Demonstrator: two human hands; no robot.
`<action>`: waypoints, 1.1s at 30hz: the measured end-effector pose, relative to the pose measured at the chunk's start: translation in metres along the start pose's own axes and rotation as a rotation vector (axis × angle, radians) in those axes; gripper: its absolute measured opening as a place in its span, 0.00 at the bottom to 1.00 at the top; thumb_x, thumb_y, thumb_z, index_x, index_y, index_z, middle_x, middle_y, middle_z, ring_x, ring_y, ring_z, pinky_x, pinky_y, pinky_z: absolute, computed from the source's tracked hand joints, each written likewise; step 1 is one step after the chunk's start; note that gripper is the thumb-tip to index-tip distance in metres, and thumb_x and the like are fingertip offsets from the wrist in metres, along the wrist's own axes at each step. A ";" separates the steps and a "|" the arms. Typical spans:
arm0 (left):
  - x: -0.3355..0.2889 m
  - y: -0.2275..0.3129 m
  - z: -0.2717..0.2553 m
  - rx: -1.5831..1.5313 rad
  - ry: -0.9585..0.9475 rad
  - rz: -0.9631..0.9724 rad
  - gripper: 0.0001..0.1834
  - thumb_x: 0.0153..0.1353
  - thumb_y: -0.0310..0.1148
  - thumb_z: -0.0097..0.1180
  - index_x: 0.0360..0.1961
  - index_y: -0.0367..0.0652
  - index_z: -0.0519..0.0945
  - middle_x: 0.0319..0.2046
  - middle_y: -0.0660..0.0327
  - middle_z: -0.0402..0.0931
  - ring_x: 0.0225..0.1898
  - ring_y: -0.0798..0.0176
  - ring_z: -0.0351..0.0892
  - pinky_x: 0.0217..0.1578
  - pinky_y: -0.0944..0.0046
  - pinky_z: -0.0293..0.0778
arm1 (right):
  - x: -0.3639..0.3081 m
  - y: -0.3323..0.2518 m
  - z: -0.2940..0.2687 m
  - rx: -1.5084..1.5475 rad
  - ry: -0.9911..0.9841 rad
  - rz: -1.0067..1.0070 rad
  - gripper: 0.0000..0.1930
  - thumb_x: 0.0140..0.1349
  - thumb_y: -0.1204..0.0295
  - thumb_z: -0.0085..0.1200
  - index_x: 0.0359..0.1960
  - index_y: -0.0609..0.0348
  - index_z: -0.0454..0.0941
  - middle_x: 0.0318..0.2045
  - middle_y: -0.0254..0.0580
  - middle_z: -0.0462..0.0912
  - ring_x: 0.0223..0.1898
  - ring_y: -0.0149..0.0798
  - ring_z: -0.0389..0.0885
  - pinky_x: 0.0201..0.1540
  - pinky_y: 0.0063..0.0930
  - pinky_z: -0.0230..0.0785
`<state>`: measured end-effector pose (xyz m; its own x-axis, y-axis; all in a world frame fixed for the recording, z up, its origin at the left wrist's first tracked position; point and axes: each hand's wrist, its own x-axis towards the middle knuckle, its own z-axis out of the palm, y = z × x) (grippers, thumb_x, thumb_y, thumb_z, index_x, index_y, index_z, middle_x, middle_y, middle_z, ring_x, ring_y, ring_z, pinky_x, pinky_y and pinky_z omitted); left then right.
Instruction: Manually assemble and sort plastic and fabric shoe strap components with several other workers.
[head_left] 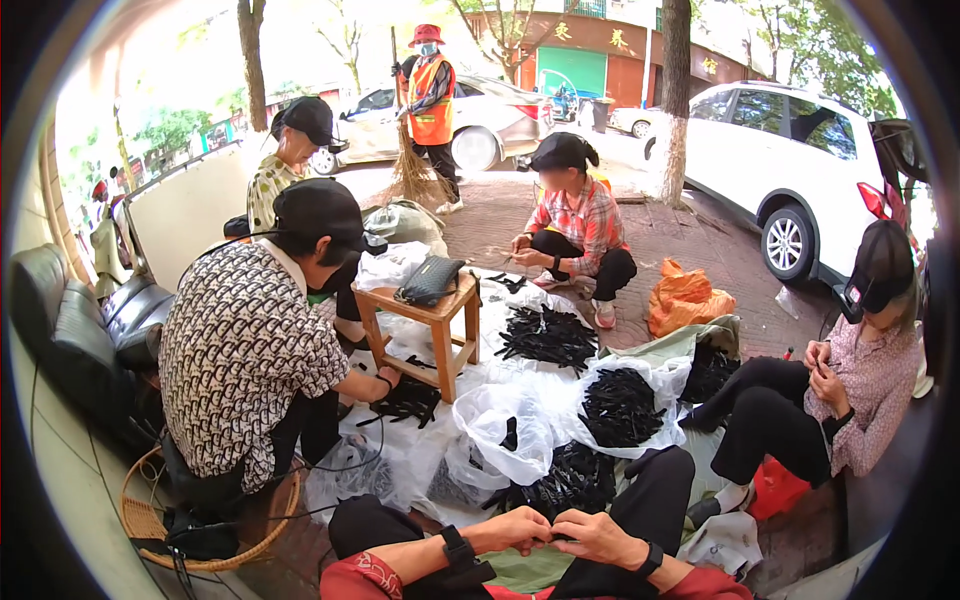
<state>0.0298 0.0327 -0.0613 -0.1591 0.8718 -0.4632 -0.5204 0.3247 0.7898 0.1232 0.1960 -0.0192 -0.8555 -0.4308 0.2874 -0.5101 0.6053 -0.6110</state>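
My left hand (516, 528) and my right hand (598, 538) meet above my lap, fingers pinched together. A small dark bit shows between them, too small and covered to name. Just beyond my knees lies a heap of black strips (570, 482) on white plastic sheeting. Behind it stands an open clear plastic bag (505, 430) with a few black pieces inside. To its right, another white bag holds a pile of black strips (620, 405).
A wooden stool (442, 330) carrying a black purse (430, 280) stands on the sheeting. More black strips (545, 335) lie farther back. Several people sit or squat around. An orange bag (687, 300) and a white car (770, 170) are at right; a person with a broom (410, 175) stands behind.
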 end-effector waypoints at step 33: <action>-0.020 0.022 0.026 -0.134 0.153 0.225 0.05 0.53 0.30 0.47 0.24 0.43 0.73 0.18 0.67 0.71 0.19 0.77 0.66 0.20 0.79 0.62 | 0.009 0.005 -0.016 0.179 0.107 0.128 0.11 0.46 0.72 0.56 0.33 0.60 0.73 0.23 0.40 0.69 0.25 0.37 0.70 0.26 0.26 0.63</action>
<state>0.0431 0.0319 -0.0241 -0.4019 0.8478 -0.3459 -0.5621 0.0698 0.8241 0.1116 0.2061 -0.0084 -0.9214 -0.2796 0.2698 -0.3814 0.5178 -0.7658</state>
